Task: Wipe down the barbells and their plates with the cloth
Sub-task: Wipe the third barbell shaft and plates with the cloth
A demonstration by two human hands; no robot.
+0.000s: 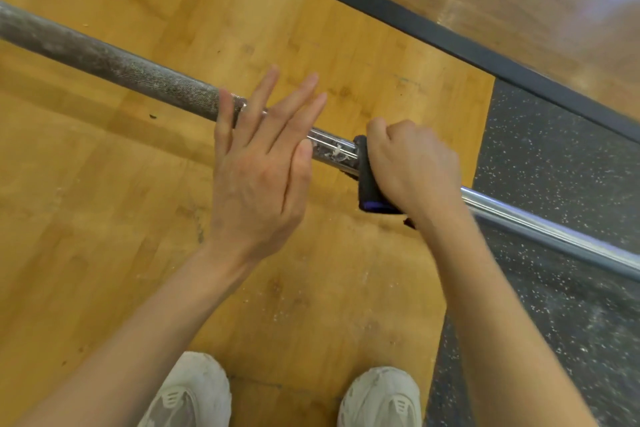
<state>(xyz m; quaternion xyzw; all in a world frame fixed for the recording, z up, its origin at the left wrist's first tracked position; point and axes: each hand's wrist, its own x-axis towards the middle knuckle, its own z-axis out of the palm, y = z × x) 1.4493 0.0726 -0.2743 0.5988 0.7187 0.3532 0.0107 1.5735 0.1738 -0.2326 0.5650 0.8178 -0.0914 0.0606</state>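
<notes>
- The barbell (114,62) runs from the upper left of the frame down to the right edge, its knurled left part chalk-dusted.
- The left hand (259,163) lies over the bar at centre, fingers straight and slightly spread.
- The right hand (412,166), right of centre, has its fingers curled tight round a dark cloth (367,180) wrapped on the bar.
- White shoes (194,392) stand on the wooden floor (86,218) at the bottom.

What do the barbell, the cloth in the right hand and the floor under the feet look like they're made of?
Barbell: metal, likely steel, knurled and chalk-dusted at left, mirror-bright chrome at right. Cloth: dark soft fabric with a purple edge, bunched around the bar. Floor: glossy wood planks with visible grain; beside it, speckled black mat, probably rubber.
</notes>
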